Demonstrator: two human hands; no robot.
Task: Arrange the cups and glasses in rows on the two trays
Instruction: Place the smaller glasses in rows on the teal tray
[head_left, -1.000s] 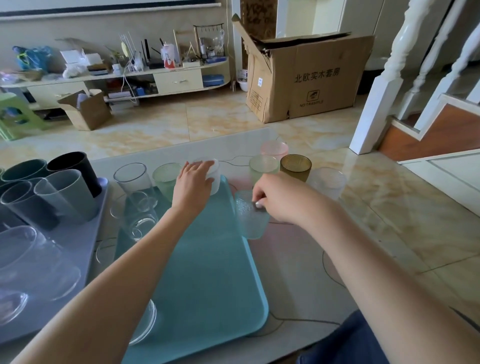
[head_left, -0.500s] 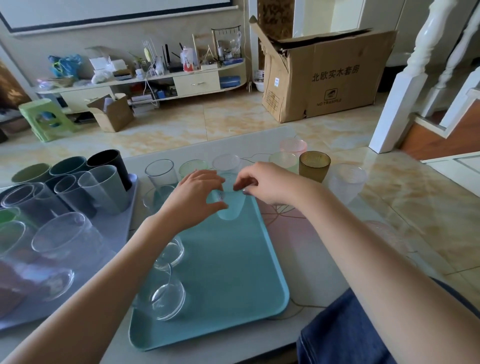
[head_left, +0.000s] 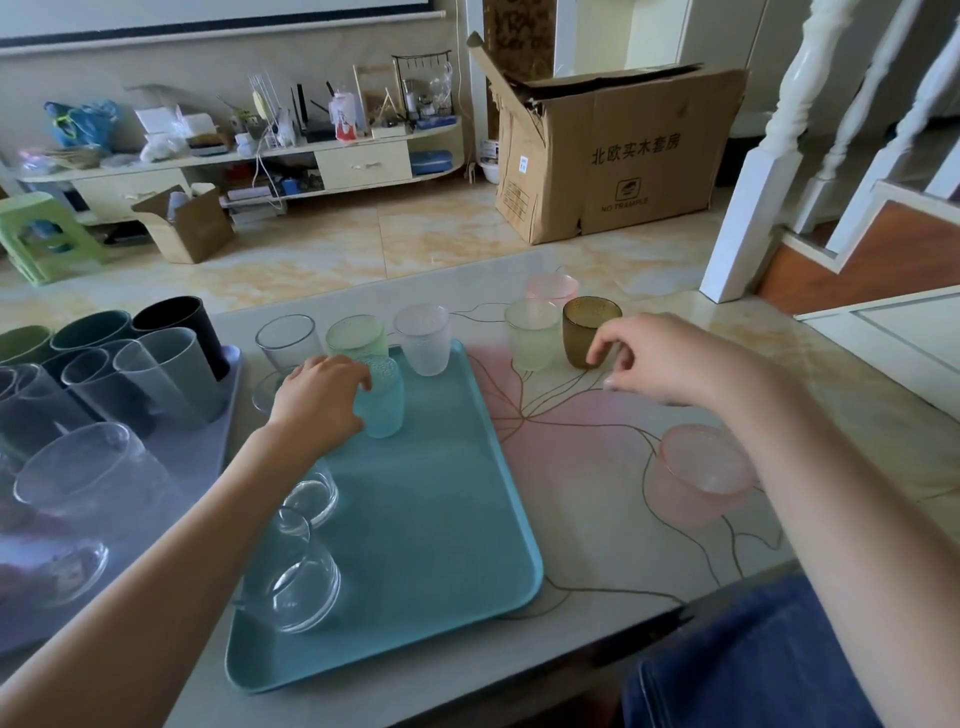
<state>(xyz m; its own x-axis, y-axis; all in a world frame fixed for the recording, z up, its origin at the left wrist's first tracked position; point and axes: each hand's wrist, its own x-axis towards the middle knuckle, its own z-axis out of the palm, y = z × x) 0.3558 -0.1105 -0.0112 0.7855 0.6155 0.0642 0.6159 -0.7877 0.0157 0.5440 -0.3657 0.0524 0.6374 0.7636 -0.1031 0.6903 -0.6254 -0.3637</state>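
My left hand (head_left: 319, 402) grips a frosted clear glass (head_left: 383, 397) standing on the teal tray (head_left: 457, 519). A clear, a green (head_left: 356, 338) and a frosted glass (head_left: 423, 345) line the tray's far edge, and clear glasses (head_left: 296, 582) stand along its left side. My right hand (head_left: 660, 358) hovers over the table with loosely curled fingers, holding nothing, just right of an amber glass (head_left: 589, 330). A pale green glass (head_left: 532, 332) and a pink one (head_left: 553, 288) stand beside it. A grey tray (head_left: 208, 452) on the left carries several dark cups and clear glasses.
A pink frosted cup (head_left: 701, 467) stands on the table under my right forearm. Beyond the table lie a tiled floor, a large cardboard box (head_left: 613, 156), a low shelf unit (head_left: 358, 166) and a white stair post (head_left: 753, 171) at the right.
The frosted glass passed from my right hand to my left and now stands on the teal tray. My right hand let go and moved right, toward the amber glass.
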